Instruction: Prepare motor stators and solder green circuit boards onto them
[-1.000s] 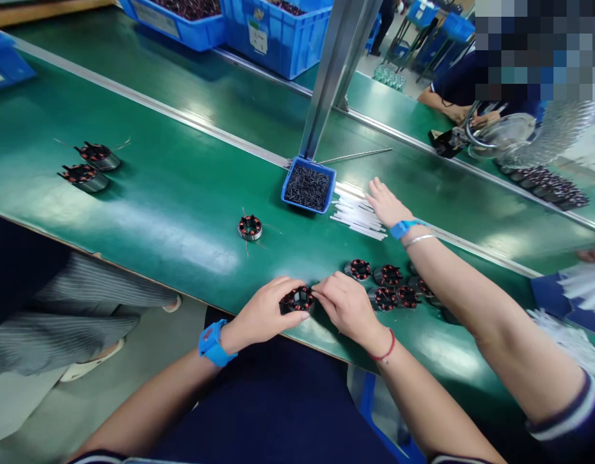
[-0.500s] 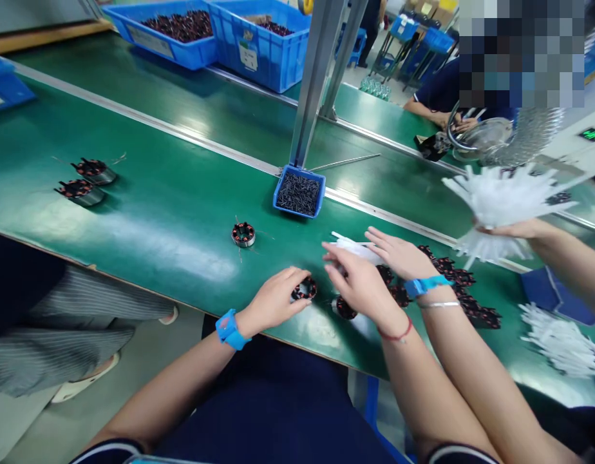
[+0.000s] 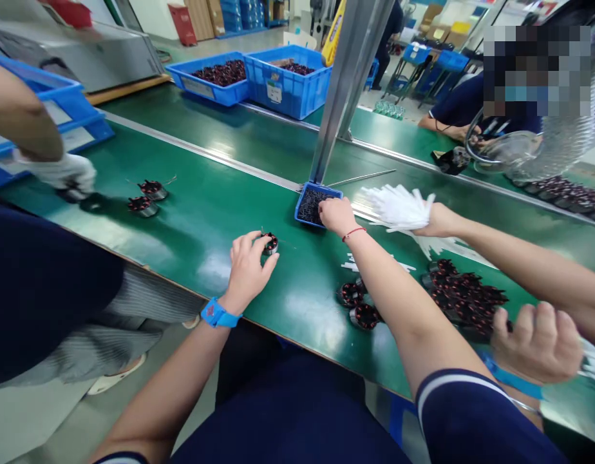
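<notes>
My left hand (image 3: pixel 252 261), with a blue band at its wrist, is at a wound ring (image 3: pixel 270 243) on the green table, its thumb and fingers curved around the ring's near side. My right hand (image 3: pixel 335 214), with a red string at its wrist, reaches into a small blue bin (image 3: pixel 302 222) of short black pieces. Its fingertips are down among the pieces, and what they hold is hidden. Several more wound rings (image 3: pixel 365 316) sit left of my right forearm. Thin white tubes (image 3: pixel 350 261) lie behind them.
A neighbour's hand holds a bundle of white tubes (image 3: pixel 398 207) at the right; the other hand (image 3: pixel 539 341) is near grouped rings (image 3: pixel 464 299). A gloved hand (image 3: pixel 60 174) works at the far left near two rings (image 3: pixel 143 205). A metal post (image 3: pixel 339 90) rises behind the bin.
My right hand has moved from the nearby rings to the small bin. My left hand has shifted left and forward to the lone ring. The bundle of white tubes has moved left and a gloved hand has appeared.
</notes>
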A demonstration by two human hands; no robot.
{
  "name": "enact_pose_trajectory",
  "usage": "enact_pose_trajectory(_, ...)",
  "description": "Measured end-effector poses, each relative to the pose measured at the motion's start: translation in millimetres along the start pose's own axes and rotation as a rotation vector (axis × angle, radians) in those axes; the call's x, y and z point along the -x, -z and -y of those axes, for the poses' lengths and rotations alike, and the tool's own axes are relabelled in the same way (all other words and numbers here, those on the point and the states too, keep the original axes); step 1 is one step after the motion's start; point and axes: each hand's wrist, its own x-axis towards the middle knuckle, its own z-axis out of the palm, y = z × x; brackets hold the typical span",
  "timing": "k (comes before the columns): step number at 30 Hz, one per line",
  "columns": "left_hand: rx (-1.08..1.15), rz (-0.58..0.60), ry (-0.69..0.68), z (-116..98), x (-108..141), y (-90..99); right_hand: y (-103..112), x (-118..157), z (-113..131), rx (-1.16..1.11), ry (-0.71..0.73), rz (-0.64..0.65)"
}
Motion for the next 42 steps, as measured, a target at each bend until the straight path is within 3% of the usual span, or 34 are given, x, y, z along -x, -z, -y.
enact_pose_trajectory(3, -0.064, 0.104, -0.039, 5, -3, -3.5, -1, -3, 2, 0.015, -0.004, 0.015)
enact_pose_trajectory(7, 0.051, 0.121, -0.119, -3, 6, -4.9, 1, -6, 6, 0.027, -0.018, 0.031)
enact_pose_trajectory(11, 0.143, 0.229, -0.183, -8, 15, 2.2, 0, -8, 5, 0.018, -0.044, 0.014)
enact_pose_trajectory(16, 0.081, 0.337, -0.016, -18, 12, 4.6, -3, -1, 1, -0.002, -0.084, -0.044)
enact_pose_trajectory(20, 0.26, 0.501, 0.076, -27, 7, -2.1, 2, 9, -5, -0.013, -0.076, -0.077)
enact_pose_trajectory(26, 0.44, 0.47, 0.147, -28, 7, -18.3, 15, 54, 3, -0.055, 0.043, -0.108)
enact_pose_trajectory(30, 0.535, 0.456, 0.175, -25, 11, -24.0, 7, 103, 23, -0.13, 0.253, -0.027)
enact_pose_trajectory(33, 0.568, 0.449, 0.194, -25, 13, -24.3, -3, 127, 35, -0.169, 0.324, 0.013)
enact_pose_trajectory(42, 0.583, 0.45, 0.208, -27, 11, -21.4, -7, 127, 43, -0.183, 0.349, -0.009)
